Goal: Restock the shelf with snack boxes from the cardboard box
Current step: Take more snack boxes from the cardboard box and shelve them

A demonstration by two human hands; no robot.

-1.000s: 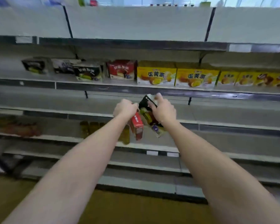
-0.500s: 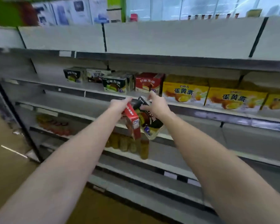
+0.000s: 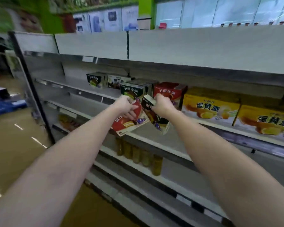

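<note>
The left hand (image 3: 124, 104) grips a glossy red carton (image 3: 129, 121) (tilted), the right hand (image 3: 161, 105) a dark rectangular carton (image 3: 154, 114), both before the grey metal shelf (image 3: 154, 138) edge.

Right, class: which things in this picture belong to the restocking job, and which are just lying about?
In the job:
left hand holding red snack box
right hand holding dark snack box
shelf with boxes

Just there:
yellow boxes
jars on a lower shelf
</note>
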